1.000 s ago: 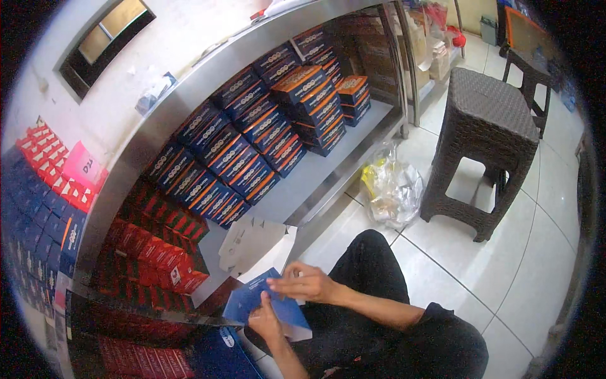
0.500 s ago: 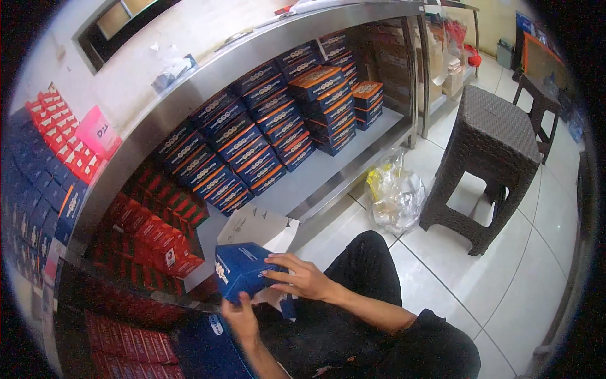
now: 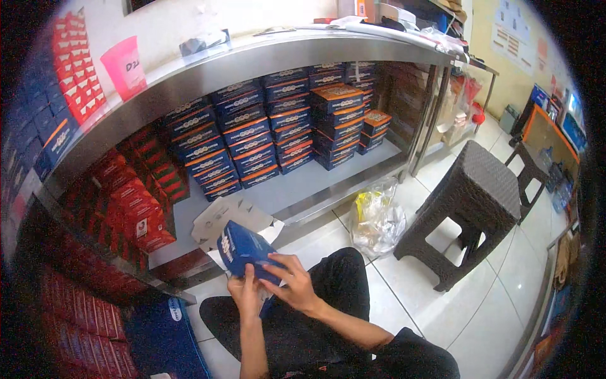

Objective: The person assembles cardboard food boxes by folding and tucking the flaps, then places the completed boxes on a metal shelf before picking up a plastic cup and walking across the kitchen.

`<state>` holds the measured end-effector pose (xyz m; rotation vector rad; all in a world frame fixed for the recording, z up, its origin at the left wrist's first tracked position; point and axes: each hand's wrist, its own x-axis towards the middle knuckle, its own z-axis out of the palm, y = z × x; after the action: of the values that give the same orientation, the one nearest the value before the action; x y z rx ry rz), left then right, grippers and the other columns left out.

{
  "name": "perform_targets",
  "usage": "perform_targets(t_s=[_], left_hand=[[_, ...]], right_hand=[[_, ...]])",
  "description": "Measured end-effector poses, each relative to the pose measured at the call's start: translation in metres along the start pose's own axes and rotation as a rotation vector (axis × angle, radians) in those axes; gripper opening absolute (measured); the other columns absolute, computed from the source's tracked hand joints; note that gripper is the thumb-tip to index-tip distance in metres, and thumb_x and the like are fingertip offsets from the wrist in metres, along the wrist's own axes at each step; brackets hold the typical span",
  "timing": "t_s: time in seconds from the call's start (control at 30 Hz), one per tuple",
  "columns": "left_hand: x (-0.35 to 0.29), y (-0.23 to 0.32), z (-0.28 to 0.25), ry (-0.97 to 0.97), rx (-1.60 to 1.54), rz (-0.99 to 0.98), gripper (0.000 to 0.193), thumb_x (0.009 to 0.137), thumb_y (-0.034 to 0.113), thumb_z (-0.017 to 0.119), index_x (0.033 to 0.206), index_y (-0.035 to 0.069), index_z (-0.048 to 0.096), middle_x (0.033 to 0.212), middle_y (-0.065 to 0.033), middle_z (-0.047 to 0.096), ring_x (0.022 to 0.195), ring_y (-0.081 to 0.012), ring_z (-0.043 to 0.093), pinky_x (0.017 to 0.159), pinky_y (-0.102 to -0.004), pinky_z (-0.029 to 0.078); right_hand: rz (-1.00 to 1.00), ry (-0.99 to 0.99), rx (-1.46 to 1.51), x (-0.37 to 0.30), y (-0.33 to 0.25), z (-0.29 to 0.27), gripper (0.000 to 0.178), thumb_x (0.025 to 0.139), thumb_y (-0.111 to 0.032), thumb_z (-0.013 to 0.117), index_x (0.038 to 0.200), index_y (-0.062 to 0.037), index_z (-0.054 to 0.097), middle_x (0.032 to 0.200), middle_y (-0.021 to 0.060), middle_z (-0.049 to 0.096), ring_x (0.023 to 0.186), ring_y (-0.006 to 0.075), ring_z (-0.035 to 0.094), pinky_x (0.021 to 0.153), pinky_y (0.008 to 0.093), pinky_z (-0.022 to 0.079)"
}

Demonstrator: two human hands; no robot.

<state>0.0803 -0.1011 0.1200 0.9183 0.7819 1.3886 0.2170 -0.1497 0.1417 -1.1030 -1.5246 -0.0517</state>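
A blue folding carton [image 3: 245,245] is held over my lap, tilted, with pale unprinted cardboard flaps [image 3: 230,216] spread out at its far side. My left hand [image 3: 245,294] grips the carton's near edge, its thumb up against the blue face. On the right side, my right hand [image 3: 295,285] has its fingers bent over the near right edge, close to the left hand. Part of the carton's underside is hidden behind both hands.
Stacked blue-and-orange boxes [image 3: 246,142] fill the metal table's lower shelf [image 3: 287,188], with red boxes [image 3: 136,208] to their left. A clear plastic bag [image 3: 377,221] lies on the tiles beside a dark woven-pattern stool [image 3: 473,202]. A blue container [image 3: 165,335] stands near left.
The carton has turned, and its pale flaps now spread wider beyond it. My left hand has shifted along its near edge toward my right hand. The whole view has swung rightward.
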Motion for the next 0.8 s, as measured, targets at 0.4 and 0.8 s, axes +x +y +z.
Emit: perform_targets(t_s=[0.4, 0.8], left_hand=[[-0.007, -0.021, -0.065, -0.183, -0.634, -0.056, 0.068, 0.089, 0.032, 0.068, 0.146, 0.018, 0.034, 0.147, -0.0046, 0.039, 0.136, -0.0242, 0.036, 0.113, -0.0459, 0.03], [-0.023, -0.024, -0.061, 0.087, 0.061, 0.286, 0.077, 0.076, 0.012, 0.079, 0.141, 0.008, 0.038, 0.137, -0.006, 0.047, 0.126, -0.0248, 0.046, 0.107, -0.042, 0.04]], right_hand=[[0.529, 0.036, 0.92, -0.022, 0.027, 0.021, 0.055, 0.076, 0.003, 0.073, 0.126, 0.0011, 0.05, 0.115, 0.0093, 0.06, 0.106, 0.0195, 0.059, 0.092, 0.0335, 0.046], [0.601, -0.08, 0.824, -0.03, -0.004, 0.028, 0.067, 0.085, 0.005, 0.065, 0.139, -0.001, 0.025, 0.144, 0.021, 0.037, 0.133, 0.0251, 0.04, 0.11, 0.0379, 0.033]])
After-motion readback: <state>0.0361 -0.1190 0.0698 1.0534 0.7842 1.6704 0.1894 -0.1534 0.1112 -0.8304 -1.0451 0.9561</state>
